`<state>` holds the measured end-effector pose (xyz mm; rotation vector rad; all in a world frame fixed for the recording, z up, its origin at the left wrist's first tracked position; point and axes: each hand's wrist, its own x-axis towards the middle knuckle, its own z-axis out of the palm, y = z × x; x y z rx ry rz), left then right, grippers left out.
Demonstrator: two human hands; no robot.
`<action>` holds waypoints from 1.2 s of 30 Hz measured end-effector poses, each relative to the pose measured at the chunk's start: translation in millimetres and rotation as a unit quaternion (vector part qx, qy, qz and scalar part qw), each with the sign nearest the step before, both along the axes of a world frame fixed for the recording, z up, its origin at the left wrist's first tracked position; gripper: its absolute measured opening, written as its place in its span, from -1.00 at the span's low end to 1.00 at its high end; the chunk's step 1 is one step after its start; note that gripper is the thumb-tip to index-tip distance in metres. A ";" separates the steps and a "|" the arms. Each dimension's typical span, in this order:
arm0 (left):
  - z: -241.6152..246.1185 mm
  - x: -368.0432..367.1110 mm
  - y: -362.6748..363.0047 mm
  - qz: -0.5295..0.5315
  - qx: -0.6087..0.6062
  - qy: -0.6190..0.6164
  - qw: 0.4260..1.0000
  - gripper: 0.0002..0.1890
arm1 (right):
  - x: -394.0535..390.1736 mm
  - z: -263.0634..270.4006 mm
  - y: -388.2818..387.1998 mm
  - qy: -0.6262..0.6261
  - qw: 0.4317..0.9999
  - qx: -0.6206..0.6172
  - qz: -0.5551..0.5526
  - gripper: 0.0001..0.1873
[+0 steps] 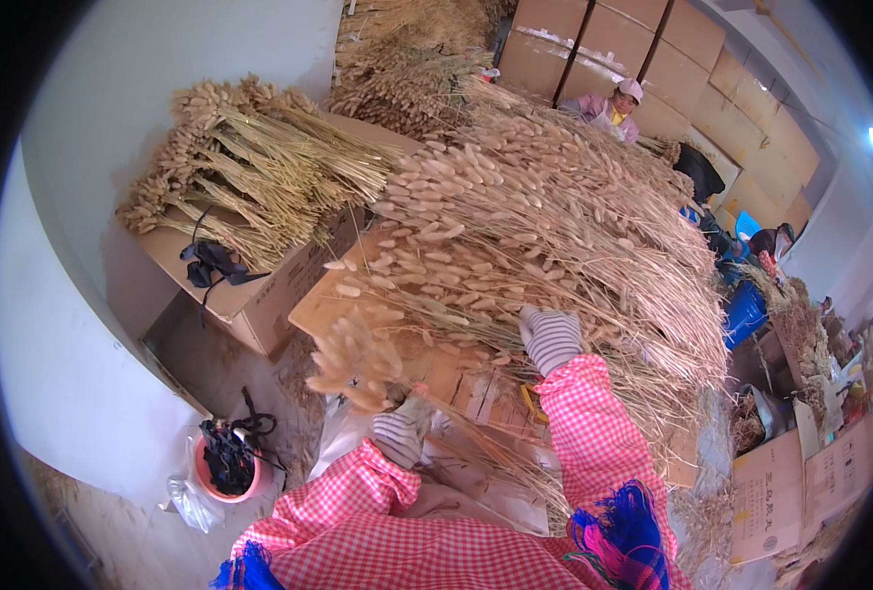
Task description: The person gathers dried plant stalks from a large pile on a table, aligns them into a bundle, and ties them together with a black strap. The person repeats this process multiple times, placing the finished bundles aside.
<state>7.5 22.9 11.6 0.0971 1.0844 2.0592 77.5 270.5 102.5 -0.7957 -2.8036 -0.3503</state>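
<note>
A bunch of dried bunny-tail grass point(359, 354) is in my left hand point(401, 434), which wears a grey-and-white striped glove. Its fluffy heads point up and to the left, while the stems trail down to the right across my lap. My right hand point(552, 339), in a matching glove, touches the near edge of a large heap of dried grass stems point(591, 221). The right fingertips are hidden among the stems, so their grip is unclear. Beneath the heap shows a wooden table point(333, 295). Something yellow point(533, 403) lies beside my right sleeve.
Tied bundles point(274, 169) lie on a cardboard box point(259, 317) at the left, with black straps point(219, 264). A pink bucket point(252, 483) of black strips stands on the floor. Across the heap is another person point(613, 114). Stacked cartons point(613, 44) and a blue bin point(745, 313) stand beyond.
</note>
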 end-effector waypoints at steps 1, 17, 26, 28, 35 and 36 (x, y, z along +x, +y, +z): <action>0.3 0.0 0.0 -0.003 -0.046 -0.013 0.999 -0.75 | 4.7 3.3 -1.8 0.017 0.999 -0.030 -0.011 -0.78; -3.5 3.6 3.2 -0.032 0.101 -0.055 0.993 -0.85 | 40.3 -21.8 -116.2 0.177 0.947 -0.082 0.257 -0.80; -5.6 5.9 6.0 0.000 0.073 -0.040 0.997 -0.89 | 32.8 -23.8 -129.1 0.107 0.964 -0.030 0.240 -0.72; -5.3 5.1 5.0 -0.004 0.075 -0.061 0.995 -0.90 | 31.4 -23.0 -131.9 0.116 0.963 -0.007 0.244 -0.72; 6.6 13.4 14.0 0.054 0.050 -0.067 0.995 -0.92 | 31.1 -25.7 -140.1 0.095 0.964 0.059 0.241 -0.75; 6.5 13.4 13.7 0.073 0.039 -0.072 0.994 -0.93 | 36.3 -26.2 -138.1 0.058 0.971 0.047 0.226 -0.73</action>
